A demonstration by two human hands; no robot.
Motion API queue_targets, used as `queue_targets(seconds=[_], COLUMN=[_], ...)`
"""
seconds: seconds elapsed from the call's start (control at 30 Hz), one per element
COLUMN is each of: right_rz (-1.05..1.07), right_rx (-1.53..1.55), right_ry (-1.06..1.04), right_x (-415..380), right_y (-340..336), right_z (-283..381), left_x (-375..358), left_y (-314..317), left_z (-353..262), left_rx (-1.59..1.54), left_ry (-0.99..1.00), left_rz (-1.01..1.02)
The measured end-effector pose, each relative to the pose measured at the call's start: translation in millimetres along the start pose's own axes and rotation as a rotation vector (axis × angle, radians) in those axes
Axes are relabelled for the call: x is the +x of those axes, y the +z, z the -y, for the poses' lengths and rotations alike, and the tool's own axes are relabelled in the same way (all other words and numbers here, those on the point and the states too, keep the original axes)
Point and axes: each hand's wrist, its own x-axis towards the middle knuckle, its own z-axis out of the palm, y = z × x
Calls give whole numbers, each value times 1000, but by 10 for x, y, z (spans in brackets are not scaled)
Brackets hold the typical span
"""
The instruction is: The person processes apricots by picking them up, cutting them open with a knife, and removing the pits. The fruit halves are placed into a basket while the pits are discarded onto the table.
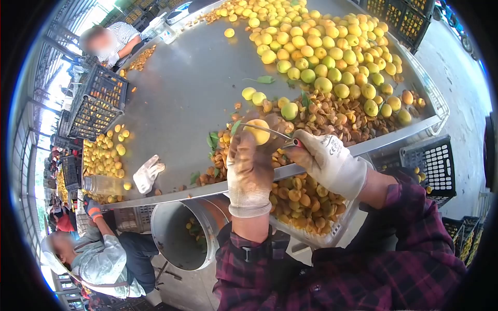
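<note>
My left hand (250,163), in a stained white work glove, is closed around a yellow apricot (258,132) above the table's near edge. A thin metal blade crosses the fruit's top; it belongs to a small knife (275,132) with a red-ringed handle. My right hand (324,160), gloved too, grips that handle. Beneath and beyond my hands lies a heap of brown-orange apricot pits and scraps (340,119). Whole yellow and green apricots (316,46) are piled farther back on the metal table (176,98). Below my wrists, a white crate (340,225) holds halved apricots (301,202).
A metal bucket (179,238) stands left of the crate, under the table edge. An empty white glove (148,173) and a clear jar (104,185) lie on the table. Black crates (98,101) line the left side. Two people (114,259) sit at left and far left.
</note>
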Motion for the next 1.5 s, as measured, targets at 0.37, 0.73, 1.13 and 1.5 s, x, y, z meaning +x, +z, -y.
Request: queue_targets(seconds=[0.37, 0.73, 1.13, 1.5], right_rz=[20, 60, -90, 398], right_rx=[100, 33, 46, 1192], right_ry=[155, 189, 130, 764], right_x=[34, 59, 22, 48], right_y=[346, 397, 496, 199], right_z=[50, 67, 25, 274], left_x=[16, -128, -70, -180], left_y=[-109, 156, 87, 226], left_z=[163, -4, 79, -82], left_rx=[-187, 228, 263, 401], left_ry=[-51, 1, 102, 35], left_rz=[-145, -225, -234, -217])
